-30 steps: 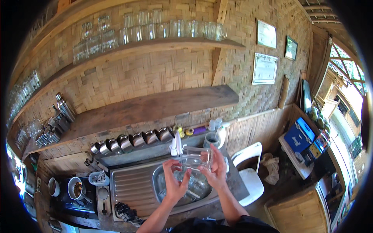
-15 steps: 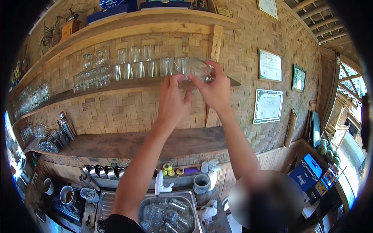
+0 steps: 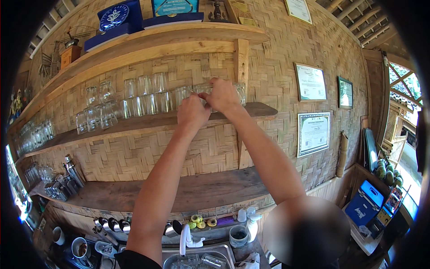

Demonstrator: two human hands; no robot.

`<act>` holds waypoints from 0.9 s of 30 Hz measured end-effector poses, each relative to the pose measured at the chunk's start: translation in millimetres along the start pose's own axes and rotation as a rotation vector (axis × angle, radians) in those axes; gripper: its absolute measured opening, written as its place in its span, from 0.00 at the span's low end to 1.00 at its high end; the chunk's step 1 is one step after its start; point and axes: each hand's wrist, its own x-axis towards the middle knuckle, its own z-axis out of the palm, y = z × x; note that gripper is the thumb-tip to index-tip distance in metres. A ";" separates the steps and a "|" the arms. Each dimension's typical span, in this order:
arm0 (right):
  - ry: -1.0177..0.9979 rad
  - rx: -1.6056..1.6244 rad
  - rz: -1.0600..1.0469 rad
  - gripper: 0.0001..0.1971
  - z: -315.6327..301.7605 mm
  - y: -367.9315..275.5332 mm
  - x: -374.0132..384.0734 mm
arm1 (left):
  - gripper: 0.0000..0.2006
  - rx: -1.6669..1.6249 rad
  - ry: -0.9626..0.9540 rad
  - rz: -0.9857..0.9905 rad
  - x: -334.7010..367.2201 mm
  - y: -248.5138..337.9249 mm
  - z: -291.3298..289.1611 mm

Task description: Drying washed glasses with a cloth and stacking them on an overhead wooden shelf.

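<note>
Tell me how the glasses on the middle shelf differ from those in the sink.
The shelf glasses stand in rows; among the sink glasses, at least one lies tipped over. The shelf glasses rest up on the wooden middle shelf, while the sink glasses sit low in the metal sink, partly cut off by the picture's edge. Both groups are clear, colourless glass.

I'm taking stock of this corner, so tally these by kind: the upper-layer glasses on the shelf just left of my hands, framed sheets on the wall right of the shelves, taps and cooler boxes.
Upper-layer glasses: 5
Framed sheets, the topmost cut off by the picture's edge: 4
White tap: 1
Blue cooler box: 1
Total: 11
</note>
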 end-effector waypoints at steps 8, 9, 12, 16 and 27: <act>0.231 -0.206 -0.134 0.21 10.4 2.8 -9.0 | 0.14 -0.032 -0.008 -0.024 8.1 -1.2 12.4; 0.307 -0.331 -0.228 0.21 9.1 2.2 -10.7 | 0.14 -0.039 0.000 -0.016 7.2 -2.5 12.4; 0.203 -0.382 -0.190 0.22 -0.2 -0.8 -12.5 | 0.18 -0.068 -0.017 0.041 7.9 -6.1 10.8; 0.152 -0.393 -0.219 0.22 -5.6 5.2 -9.1 | 0.18 -0.060 -0.020 0.039 8.7 -8.5 12.8; -0.045 -0.403 -0.349 0.24 -23.0 21.3 -1.2 | 0.20 -0.056 -0.010 -0.017 5.4 -0.1 7.2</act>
